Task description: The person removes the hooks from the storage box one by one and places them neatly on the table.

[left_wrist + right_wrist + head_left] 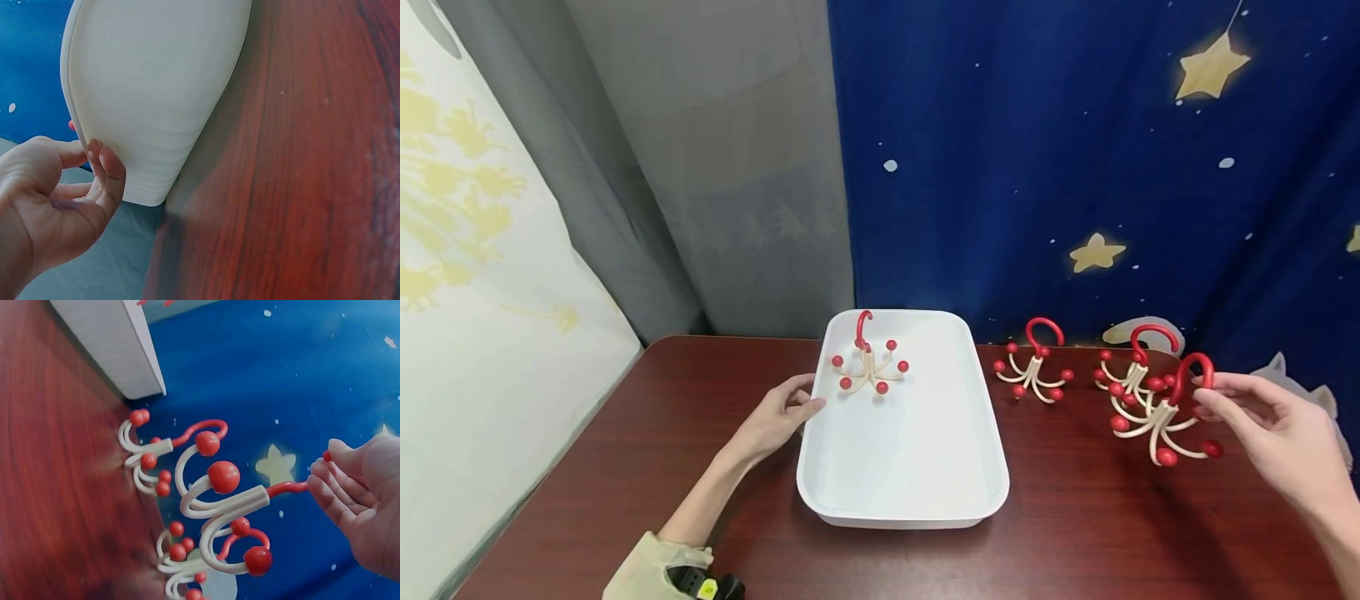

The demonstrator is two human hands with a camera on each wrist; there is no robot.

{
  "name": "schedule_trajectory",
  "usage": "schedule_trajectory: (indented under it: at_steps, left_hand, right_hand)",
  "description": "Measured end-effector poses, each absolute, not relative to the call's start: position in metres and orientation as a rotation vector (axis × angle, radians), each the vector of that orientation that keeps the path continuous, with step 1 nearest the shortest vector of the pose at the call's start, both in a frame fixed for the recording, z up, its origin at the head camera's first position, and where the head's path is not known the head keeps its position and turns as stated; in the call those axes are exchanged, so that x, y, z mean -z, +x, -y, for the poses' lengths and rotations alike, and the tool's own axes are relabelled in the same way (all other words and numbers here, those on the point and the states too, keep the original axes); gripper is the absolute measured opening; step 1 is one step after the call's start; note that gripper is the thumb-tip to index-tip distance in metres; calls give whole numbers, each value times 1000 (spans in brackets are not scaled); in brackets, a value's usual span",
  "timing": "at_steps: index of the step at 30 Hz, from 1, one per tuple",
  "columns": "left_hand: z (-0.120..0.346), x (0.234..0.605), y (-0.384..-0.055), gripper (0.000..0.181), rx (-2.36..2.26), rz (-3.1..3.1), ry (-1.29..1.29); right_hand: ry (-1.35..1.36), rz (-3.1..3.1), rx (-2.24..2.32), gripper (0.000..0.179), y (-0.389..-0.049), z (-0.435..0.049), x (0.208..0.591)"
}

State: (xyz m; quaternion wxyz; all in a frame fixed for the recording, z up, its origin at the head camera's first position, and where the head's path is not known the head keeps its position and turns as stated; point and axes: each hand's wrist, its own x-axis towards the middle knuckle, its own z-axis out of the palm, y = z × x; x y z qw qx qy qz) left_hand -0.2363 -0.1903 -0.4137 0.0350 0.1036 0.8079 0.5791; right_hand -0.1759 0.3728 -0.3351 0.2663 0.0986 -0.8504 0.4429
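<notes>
My right hand (1277, 425) pinches the red hook of a multi-armed hook hanger (1163, 417) at the right. Cream arms with red ball tips spread from it, and it looks raised above the table in the right wrist view. My left hand (778, 421) holds the left rim of a white tray (925, 450), with thumb and fingers on either side of the edge in the left wrist view. Inside the tray, near its far end, stands a similar hook hanger (869, 367) with its hook up.
Two more hook hangers stand on the dark red wooden table (700, 433) right of the tray: one nearer the tray (1036, 367), another (1137, 371) partly behind the held one. Blue star-patterned curtain (985, 167) hangs behind the table; grey curtain hangs at left.
</notes>
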Motion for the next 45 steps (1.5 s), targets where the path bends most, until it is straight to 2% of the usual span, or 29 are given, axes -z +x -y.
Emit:
schedule_trajectory:
  at_steps: [6,14,26,38,45]
  left_hand:
    - [189,413,-237,57,-1785,-2471,327]
    - [189,412,-236,57,-1773,-2486,328]
    - [190,410,-235,58,-1766,-2494,314]
    - [190,411,-234,59,-1759,-2499,317]
    - [190,412,-235,58,-1777,-2486,326]
  right_hand:
    - [206,2372,-1219,27,-168,-394,345]
    - [314,2319,-1313,46,-164,-415,366]
    - [312,2349,-1318,48,-158,-430,388]
    - [283,2354,-1332,49,-154,-438,392]
    - [387,2238,-1426,48,-156,-444,391]
